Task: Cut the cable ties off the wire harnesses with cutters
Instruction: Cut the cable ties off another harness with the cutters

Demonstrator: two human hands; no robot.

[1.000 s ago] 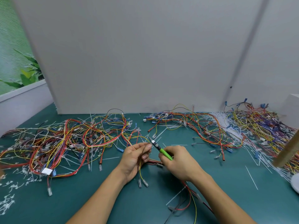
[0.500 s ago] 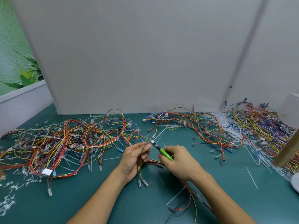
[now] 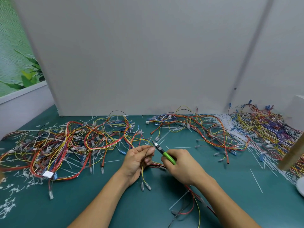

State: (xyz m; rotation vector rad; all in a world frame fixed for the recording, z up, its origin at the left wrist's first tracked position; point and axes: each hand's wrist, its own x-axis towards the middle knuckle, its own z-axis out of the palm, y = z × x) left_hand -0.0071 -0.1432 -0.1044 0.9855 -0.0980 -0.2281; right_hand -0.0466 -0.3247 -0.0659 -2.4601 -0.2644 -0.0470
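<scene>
**Step in hand:** nip one tie off the harness held up over the table (image 3: 82,203).

**Grip:** L hand (image 3: 136,162) pinches a thin harness (image 3: 142,174) betw. thumb and fingertips. Its wires hang past the palm to two clear terminals (image 3: 145,186). R hand (image 3: 181,167) is wrapped round the green handles of the cutters (image 3: 162,151), nose aimed up-left at the pinch, close by the L fingertips. Whether it touches them: cannot tell.

**To do it well (my judgement):**
- Roll the bundle so the tie head stands proud of the wires.
- Slip one blade under the strap only, flat side twd. insulation.
- Confirm no conductor sits betw. the blades, then one short squeeze.
- Keep L fingertips behind the nose; hold the strap so the offcut doesn't fly.

**Not resolvable:**
- The cable tie itself: too small, masked by fingers.
- Cutter jaws apart or together: cannot tell.
- Harness run beyond the L palm: passes under the R hand, then out of frame at bottom.
- L pile (image 3: 74,142) and R pile (image 3: 263,129): too tangled to say which harnesses are tied.
- Wooden bar (image 3: 294,155) and white object (image 3: 301,186): cut off at R edge, identity unknown.
</scene>
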